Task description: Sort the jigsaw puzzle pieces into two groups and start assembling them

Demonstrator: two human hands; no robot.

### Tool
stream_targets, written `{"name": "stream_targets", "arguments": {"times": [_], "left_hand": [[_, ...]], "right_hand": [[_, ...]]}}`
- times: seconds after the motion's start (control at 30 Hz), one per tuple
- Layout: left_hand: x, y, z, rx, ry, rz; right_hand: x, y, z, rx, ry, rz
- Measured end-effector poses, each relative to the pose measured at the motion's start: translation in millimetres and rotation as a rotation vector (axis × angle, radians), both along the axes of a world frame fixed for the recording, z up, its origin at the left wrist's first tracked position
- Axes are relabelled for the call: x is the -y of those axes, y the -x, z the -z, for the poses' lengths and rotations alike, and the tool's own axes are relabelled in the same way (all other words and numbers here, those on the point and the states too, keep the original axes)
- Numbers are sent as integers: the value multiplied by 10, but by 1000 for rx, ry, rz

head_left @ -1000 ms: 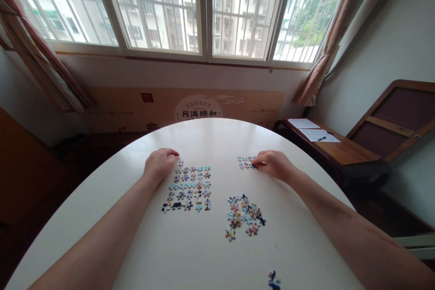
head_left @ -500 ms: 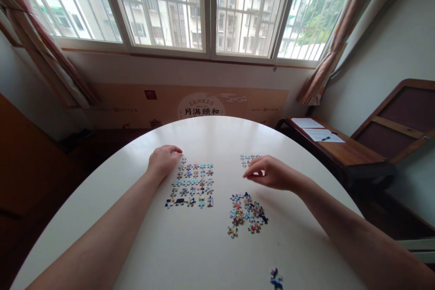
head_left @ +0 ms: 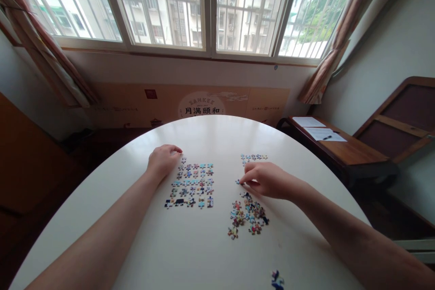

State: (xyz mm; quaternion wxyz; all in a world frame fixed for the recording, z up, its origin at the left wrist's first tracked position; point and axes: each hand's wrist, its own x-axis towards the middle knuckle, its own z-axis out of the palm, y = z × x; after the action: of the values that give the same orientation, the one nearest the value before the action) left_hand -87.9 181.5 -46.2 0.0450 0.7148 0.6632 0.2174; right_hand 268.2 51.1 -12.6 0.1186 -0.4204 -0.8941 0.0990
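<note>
My left hand (head_left: 165, 161) rests on the white table with its fingers curled together; whatever its fingertips hold, if anything, I cannot make out. Just right of it sits a small puzzle piece (head_left: 184, 160), above several rows of laid-out puzzle pieces (head_left: 193, 182). My right hand (head_left: 268, 179) is closed in a pinch, thumb and fingertip on a blue-and-white puzzle piece (head_left: 238, 182) at the table surface. Behind that hand lies a short row of pieces (head_left: 253, 157), partly covered by it. A loose pile of colourful pieces (head_left: 250, 214) lies nearer to me.
More puzzle pieces (head_left: 277, 279) lie at the near edge of view on the round white table (head_left: 176, 249). To the right, a wooden side table (head_left: 356, 156) carries papers and a pen (head_left: 327, 137). A printed cardboard panel (head_left: 217, 99) stands under the barred windows.
My right hand has moved slightly down toward me, and a puzzle piece now shows at its fingertips. The pile's upper left has thinned. My left hand stays put.
</note>
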Motion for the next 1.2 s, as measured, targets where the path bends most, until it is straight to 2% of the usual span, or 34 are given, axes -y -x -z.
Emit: {"name": "stream_targets", "arguments": {"times": [0.2, 0.3, 0.47, 0.7, 0.93, 1.2], "left_hand": [[13, -6, -22, 0, 3, 2], [20, -7, -39, -9, 6, 1], [11, -3, -38, -20, -7, 7], [-2, 3, -24, -24, -12, 7], [1, 1, -22, -17, -26, 13], [0, 2, -26, -28, -27, 14]], "right_hand": [[-136, -416, -133, 157, 105, 210], [-180, -526, -140, 174, 128, 216], [-181, -511, -118, 158, 125, 226], [-183, -426, -107, 114, 150, 467], [-281, -459, -13, 99, 123, 648], [-326, -548, 11, 77, 103, 668]]}}
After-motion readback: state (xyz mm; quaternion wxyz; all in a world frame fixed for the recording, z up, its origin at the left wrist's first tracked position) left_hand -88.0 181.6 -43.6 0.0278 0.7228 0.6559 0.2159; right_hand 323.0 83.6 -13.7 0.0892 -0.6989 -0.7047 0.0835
